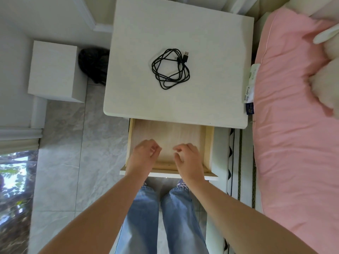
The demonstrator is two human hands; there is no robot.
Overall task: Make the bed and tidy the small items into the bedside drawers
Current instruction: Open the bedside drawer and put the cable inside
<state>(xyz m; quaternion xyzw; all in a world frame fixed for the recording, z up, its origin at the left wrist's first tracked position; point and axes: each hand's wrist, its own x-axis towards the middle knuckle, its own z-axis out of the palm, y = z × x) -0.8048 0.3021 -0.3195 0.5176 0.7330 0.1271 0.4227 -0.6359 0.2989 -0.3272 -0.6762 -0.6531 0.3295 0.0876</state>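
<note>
While both hands hover over an open bedside drawer, seen from above: left hand and right hand side by side but apart, fingers loosely curled, gripping nothing, poised just over the near part of the pale wooden drawer, pulled out toward the viewer from under the white bedside table. Shown bare of items where visible, the drawer's wood floor — though partly hidden by the hands. Coiled near the middle of the tabletop, well apart from both hands and on the far side of the drawer, a black USB cable, its plug end pointing up to the far right. Pressed against the table's right edge, a pink pillow with sewn-in labels hanging at its side, a cream fluffy item lying on it at far right. Left of the table, a smaller white cube-shaped stand, with a dark bag wedged between the two on the grey tiled floor. Near the bottom, blue jeans and patterned shoes directly below the drawer front.
</note>
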